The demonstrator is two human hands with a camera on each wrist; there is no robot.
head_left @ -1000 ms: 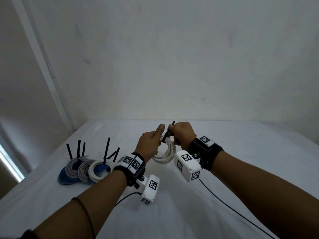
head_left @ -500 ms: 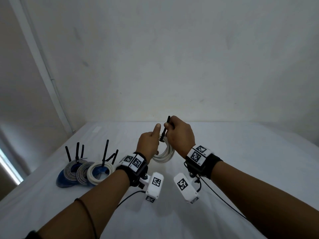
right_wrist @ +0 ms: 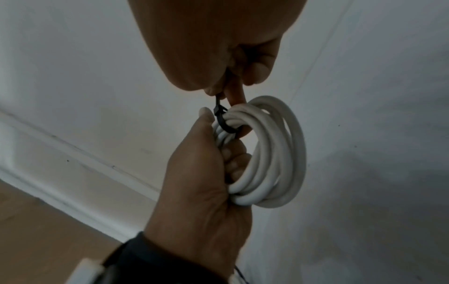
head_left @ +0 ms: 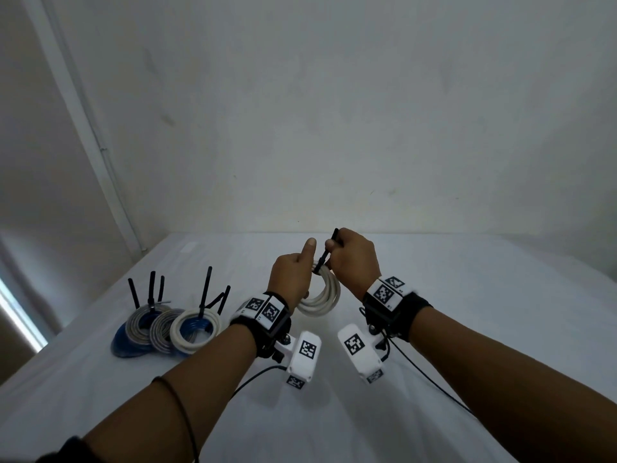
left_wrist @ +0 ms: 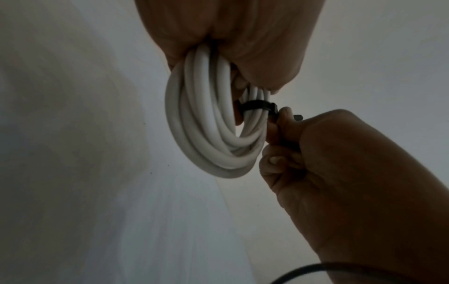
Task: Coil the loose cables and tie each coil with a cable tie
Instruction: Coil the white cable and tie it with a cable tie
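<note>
The left hand (head_left: 292, 275) is holding a white cable coil (head_left: 322, 295) up off the table (head_left: 434, 362), its fingers curled through the ring and its thumb sticking up beside the top of the bundle. In the right wrist view the left fingers (right_wrist: 233, 163) are wrapping the strands from inside the loop, and the coil is hanging down to the right of that hand.

The right hand (head_left: 354, 262) is sitting just beside the left, at the top of the coil, and is pinching the free tail of a black cable tie (head_left: 325, 253) in a closed fist. The tail is sticking up out of the fist. In the left wrist view the band of the tie (left_wrist: 257, 106) is lying snug around the white strands, with its head touching the right fingers (left_wrist: 284, 123).

Well to the left of the left hand, a pile of tied coils (head_left: 167, 325) is resting on the table, grey, blue and white rings overlapping one another, with black tie tails (head_left: 205, 292) standing up from them. A thin black wire (head_left: 430, 379) is trailing from the right wrist across the table.
</note>
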